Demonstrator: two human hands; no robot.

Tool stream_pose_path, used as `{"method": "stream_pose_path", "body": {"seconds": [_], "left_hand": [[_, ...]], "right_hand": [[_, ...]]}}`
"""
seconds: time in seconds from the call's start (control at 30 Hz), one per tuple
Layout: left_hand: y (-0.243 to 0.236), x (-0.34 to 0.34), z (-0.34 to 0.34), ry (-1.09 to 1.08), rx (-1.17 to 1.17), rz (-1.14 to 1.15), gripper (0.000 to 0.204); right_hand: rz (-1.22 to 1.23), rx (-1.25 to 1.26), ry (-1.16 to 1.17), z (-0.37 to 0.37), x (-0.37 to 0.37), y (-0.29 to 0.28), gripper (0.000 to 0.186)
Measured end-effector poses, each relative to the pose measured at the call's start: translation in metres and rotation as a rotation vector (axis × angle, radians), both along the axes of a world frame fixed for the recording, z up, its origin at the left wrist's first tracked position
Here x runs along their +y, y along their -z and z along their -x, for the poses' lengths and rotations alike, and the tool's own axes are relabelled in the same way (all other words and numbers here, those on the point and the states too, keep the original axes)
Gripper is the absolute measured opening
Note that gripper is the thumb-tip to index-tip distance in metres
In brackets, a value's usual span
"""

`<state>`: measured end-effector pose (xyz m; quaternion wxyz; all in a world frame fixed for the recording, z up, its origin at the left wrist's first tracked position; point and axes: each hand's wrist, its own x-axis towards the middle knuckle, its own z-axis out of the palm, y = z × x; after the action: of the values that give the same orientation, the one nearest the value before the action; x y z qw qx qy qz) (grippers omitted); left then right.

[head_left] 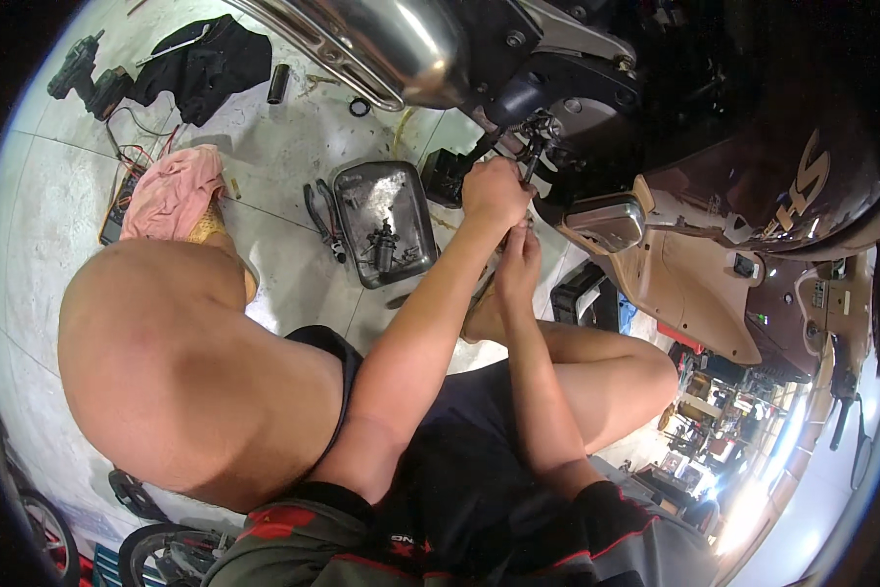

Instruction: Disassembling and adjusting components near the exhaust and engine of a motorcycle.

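Observation:
At the underside of the scooter [753, 201], my left hand [496, 196] is closed around a slim metal-shafted tool [532, 168]. The shaft points up towards a small metal mechanism [540, 127] with a spring beside it. Just below, my right hand [518, 259] has its fingers pinched together close to the left hand's lower side. Whatever sits between those fingertips is too small to make out. A black box-shaped part [445, 179] hangs left of my left hand.
Left of my forearms, a metal tray [412, 220] holds a carburettor-like part [382, 247], with pliers [324, 220] alongside. A pink cloth [174, 191] lies by my left foot. Farther off are a cordless drill [78, 78] and black cloth [210, 68]. The silver exhaust [401, 44] overhangs the floor.

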<state>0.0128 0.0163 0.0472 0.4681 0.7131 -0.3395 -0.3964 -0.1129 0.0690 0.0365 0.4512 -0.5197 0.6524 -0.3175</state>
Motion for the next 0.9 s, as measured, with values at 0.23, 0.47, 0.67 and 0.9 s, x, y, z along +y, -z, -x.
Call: {"method": "stream_pose_path", "body": {"seconds": [0.23,0.47,0.67,0.9], "left_hand": [[-0.01,0.003,-0.005,0.034,0.022,-0.038,0.032],[-0.004,-0.002,-0.012,0.072,0.0,-0.063,0.032],[0.011,-0.008,0.002,0.144,-0.112,0.021,0.033],[0.004,-0.005,0.002,0.088,-0.016,-0.122,0.027]], "right_hand": [[0.133,0.331,-0.239,-0.001,0.008,-0.019,0.027],[-0.747,-1.224,0.043,0.001,-0.009,-0.026,0.019],[-0.584,-0.831,0.169,-0.009,-0.013,-0.04,0.025],[0.258,0.398,-0.235,0.002,-0.006,-0.025,0.032]]}}
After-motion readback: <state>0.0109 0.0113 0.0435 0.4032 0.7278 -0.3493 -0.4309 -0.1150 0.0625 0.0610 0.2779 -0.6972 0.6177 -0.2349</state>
